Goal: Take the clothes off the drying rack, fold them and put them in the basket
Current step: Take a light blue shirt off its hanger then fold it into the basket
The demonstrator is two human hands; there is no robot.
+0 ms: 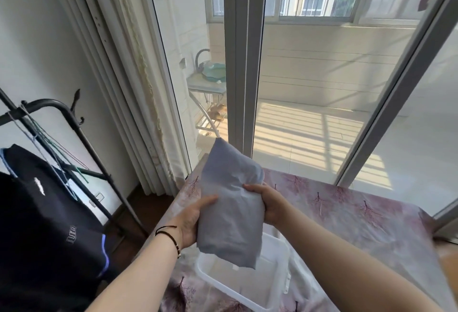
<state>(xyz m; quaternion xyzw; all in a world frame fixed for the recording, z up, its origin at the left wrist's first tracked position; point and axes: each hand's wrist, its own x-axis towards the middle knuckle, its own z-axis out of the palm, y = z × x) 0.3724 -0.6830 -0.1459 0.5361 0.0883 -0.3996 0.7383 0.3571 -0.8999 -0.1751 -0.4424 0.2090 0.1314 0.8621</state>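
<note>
Folded grey garment [230, 202] is gripped on both sides by left hand [192, 222] and right hand [269, 204], held above white basket [280, 249] on the counter [359, 212]. Placement step judged in hand; lowering flat and release are called for next.

Two bare forearms are seen, no sleeves in view on either. Left hand [192, 220]: a thin dark cord bracelet is worn at the wrist, wrapped in what looks like two strands, with a small bead or clasp at its lower end. Right hand [269, 204]: nothing is worn on wrist or fingers that can be made out. Nails can't be made out.
</note>
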